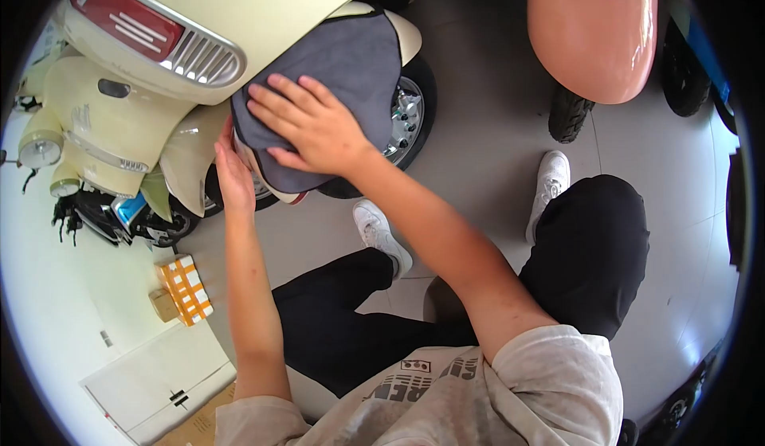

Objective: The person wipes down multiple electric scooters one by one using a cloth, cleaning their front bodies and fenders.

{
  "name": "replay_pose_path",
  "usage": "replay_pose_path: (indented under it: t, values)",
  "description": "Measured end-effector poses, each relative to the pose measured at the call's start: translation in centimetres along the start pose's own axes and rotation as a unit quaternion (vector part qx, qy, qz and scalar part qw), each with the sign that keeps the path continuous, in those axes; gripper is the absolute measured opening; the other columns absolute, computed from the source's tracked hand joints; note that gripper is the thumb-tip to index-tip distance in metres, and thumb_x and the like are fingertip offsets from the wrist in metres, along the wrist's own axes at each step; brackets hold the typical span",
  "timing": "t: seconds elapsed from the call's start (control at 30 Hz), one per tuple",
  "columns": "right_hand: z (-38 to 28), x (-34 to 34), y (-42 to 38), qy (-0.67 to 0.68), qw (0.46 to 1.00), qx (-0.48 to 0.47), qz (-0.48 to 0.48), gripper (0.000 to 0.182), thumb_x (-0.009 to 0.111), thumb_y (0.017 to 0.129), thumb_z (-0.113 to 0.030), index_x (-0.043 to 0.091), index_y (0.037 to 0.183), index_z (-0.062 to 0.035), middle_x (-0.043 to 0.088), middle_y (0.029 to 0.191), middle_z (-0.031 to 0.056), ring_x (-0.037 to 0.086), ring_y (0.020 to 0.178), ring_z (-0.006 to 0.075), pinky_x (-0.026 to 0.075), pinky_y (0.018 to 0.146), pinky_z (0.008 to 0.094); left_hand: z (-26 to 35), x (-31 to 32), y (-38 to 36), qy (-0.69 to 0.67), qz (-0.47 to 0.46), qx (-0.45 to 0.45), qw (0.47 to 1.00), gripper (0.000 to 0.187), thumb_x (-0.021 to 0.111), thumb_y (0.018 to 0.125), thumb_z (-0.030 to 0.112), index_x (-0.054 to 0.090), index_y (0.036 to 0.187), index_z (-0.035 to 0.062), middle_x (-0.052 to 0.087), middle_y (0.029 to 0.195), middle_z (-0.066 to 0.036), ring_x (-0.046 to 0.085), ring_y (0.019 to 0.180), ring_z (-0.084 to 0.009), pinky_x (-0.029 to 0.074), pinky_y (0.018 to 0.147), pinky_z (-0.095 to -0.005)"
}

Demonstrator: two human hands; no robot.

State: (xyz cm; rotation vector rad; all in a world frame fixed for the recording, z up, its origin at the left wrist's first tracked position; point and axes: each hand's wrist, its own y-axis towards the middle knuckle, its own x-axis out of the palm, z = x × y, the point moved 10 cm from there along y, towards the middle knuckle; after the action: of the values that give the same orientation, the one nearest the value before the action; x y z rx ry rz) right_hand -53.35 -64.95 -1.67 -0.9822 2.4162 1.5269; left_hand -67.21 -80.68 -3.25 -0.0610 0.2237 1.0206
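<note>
A dark grey cloth with a black edge lies spread over the front fender of a cream scooter. My right hand rests flat on the cloth, fingers stretched and slightly apart. At the cloth's left edge, my left hand is held upright against the side of the fender, its fingers straight and partly hidden. Below the fender shows the front wheel with a silver hub and black tyre. A red badge panel and a chrome grille sit on the scooter's front.
Another cream scooter stands close on the left. A pink scooter is at the upper right. Orange-and-white taped boxes stand by the white wall. My white shoes are on the grey tiled floor.
</note>
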Motion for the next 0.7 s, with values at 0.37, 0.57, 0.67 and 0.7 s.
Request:
replay_pose_path:
  t: [0.37,0.57,0.67,0.7]
  values:
    - [12.8,-4.6,-1.2,0.080,0.941,0.215,0.250,0.057,0.057,0.098,-0.040,0.057,0.138,0.0013,0.057,0.141,0.0269,0.049,0.136,0.0440,0.035,0.115,0.0477,1.5,1.6,-0.8,0.264,-0.039,0.094,0.959,0.083,0.050,0.102,0.054,0.028,0.159,-0.0013,0.028,0.162,-0.020,0.025,0.151,-0.0316,0.018,0.124,-0.0439]
    - [18.0,-2.5,-2.3,0.180,0.918,0.305,0.179,0.047,0.047,0.108,-0.038,0.060,0.135,-0.0028,0.064,0.133,0.0217,0.058,0.127,0.0378,0.041,0.108,0.0399,1.4,1.5,-0.4,0.279,-0.040,0.090,0.955,0.080,0.050,0.103,0.052,0.028,0.159,-0.0012,0.028,0.161,-0.021,0.026,0.151,-0.0337,0.019,0.124,-0.0455]
    - [21.1,-0.3,-2.8,0.251,0.889,0.370,0.104,0.043,0.047,0.108,-0.040,0.063,0.125,-0.0027,0.067,0.122,0.0198,0.061,0.117,0.0359,0.044,0.102,0.0402,2.6,2.4,-1.2,0.335,-0.020,0.105,0.936,0.076,0.059,0.100,0.044,0.034,0.156,-0.0014,0.030,0.159,-0.022,0.028,0.149,-0.0354,0.022,0.123,-0.0469]
    - [22.1,0.3,-3.1,0.250,0.880,0.392,0.094,0.042,0.047,0.108,-0.040,0.063,0.115,-0.0021,0.068,0.110,0.0178,0.062,0.106,0.0346,0.045,0.096,0.0397,2.9,2.9,-1.8,0.334,-0.018,0.102,0.937,0.076,0.059,0.100,0.044,0.034,0.156,-0.0014,0.030,0.159,-0.022,0.028,0.149,-0.0354,0.022,0.123,-0.0469]
